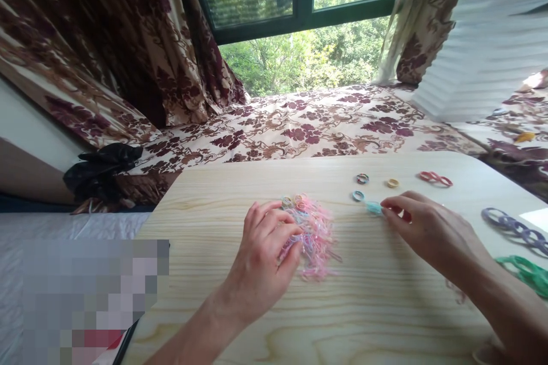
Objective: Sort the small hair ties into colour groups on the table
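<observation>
A loose pile of small elastic bands (319, 234), mostly pink with some lilac and pale blue, lies on the wooden table. My left hand (268, 248) rests over the pile's left side, fingers bent and apart, with the thumb away from the index finger. To the right, my right hand (428, 225) pinches the edge of a light blue bunch of elastic bands (373, 208) at the tabletop. Just behind that bunch sit a light blue ring of bands (358, 196), a dark multicoloured ring (362, 178) and a yellow ring (393, 183).
Red rings (435, 178) lie at the table's back right. Purple rings (516, 229) and green bands (524, 274) are along the right side. The pale wooden table (205, 228) meets a flower-patterned window ledge (299, 125). A black bag (100, 171) is at left.
</observation>
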The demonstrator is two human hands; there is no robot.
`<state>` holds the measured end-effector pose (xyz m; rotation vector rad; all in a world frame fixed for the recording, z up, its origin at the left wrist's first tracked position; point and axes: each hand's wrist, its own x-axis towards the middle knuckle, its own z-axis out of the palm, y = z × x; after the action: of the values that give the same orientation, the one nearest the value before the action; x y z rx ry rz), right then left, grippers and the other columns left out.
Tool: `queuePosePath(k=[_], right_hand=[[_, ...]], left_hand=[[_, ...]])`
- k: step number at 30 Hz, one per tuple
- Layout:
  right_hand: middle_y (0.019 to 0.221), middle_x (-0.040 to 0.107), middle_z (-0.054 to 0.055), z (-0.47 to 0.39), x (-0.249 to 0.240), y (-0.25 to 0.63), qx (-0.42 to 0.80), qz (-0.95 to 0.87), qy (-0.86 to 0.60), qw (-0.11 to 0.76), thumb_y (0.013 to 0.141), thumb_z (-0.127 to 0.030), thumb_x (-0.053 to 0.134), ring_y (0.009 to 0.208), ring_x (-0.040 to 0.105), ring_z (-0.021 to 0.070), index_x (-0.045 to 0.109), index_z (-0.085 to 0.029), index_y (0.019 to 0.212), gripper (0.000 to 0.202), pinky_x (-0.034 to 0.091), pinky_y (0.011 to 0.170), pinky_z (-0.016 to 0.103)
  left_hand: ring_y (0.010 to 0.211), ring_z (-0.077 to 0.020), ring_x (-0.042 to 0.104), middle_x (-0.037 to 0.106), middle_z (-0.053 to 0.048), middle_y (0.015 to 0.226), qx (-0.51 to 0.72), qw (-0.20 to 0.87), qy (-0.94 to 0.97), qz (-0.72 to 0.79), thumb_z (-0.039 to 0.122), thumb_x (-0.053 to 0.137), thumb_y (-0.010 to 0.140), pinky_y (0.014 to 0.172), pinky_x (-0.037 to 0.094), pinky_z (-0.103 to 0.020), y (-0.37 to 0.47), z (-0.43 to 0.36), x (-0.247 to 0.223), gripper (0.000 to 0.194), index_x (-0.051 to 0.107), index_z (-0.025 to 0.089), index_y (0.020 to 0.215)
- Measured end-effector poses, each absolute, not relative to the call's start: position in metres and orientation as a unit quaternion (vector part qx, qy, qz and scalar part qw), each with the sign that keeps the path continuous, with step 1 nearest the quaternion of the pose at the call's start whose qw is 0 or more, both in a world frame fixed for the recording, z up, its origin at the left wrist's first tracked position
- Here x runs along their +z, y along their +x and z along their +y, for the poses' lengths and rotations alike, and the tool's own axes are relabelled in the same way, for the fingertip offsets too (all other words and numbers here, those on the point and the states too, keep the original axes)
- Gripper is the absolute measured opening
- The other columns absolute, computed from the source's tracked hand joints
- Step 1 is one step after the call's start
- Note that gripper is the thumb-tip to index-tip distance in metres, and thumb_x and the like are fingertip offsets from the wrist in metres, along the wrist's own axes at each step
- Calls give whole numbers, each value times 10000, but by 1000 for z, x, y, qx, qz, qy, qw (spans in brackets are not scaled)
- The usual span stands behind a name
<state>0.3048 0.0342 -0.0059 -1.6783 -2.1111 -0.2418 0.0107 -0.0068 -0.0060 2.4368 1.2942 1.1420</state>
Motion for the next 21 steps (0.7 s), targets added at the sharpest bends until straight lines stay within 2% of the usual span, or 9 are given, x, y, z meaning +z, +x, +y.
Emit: queuePosePath(k=[5, 10, 14, 21], right_hand=[[825, 733, 36, 33, -6, 306, -102, -761, -599, 228, 887, -358, 509, 537, 612, 166, 701, -249, 815, 232, 366, 452, 285], [859, 721, 43, 22, 6, 283, -89, -790, -541, 275, 943, -373, 458, 548, 617, 170, 664, -254, 845, 257, 403, 458, 294], [810, 687, 42, 8, 10, 253, -54, -827, -464, 313, 974, -313, 433, 551, 614, 140, 644, -221, 849, 262, 440, 483, 269], [747, 651, 40, -3, 0, 234, 10, -859, -405, 314, 972, -226, 436, 606, 626, 128, 659, -205, 863, 249, 473, 541, 237]], left_hand=[[1212, -268, 507, 666, -61, 1007, 379, 60, 809, 444, 93, 578, 867, 1094, 372, -556, 9, -4, -5, 156, 654, 201, 951], [1209, -261, 517, 671, -48, 990, 369, 18, 803, 468, 118, 590, 869, 1122, 339, -543, 6, -1, -4, 128, 653, 205, 937], [1229, -263, 514, 671, -47, 1011, 354, -2, 806, 475, 134, 600, 866, 1138, 318, -539, 5, 0, -7, 118, 655, 207, 941], [1250, -271, 502, 660, -57, 1052, 331, 16, 820, 467, 82, 599, 829, 1134, 326, -548, 5, -1, -2, 171, 665, 208, 923]])
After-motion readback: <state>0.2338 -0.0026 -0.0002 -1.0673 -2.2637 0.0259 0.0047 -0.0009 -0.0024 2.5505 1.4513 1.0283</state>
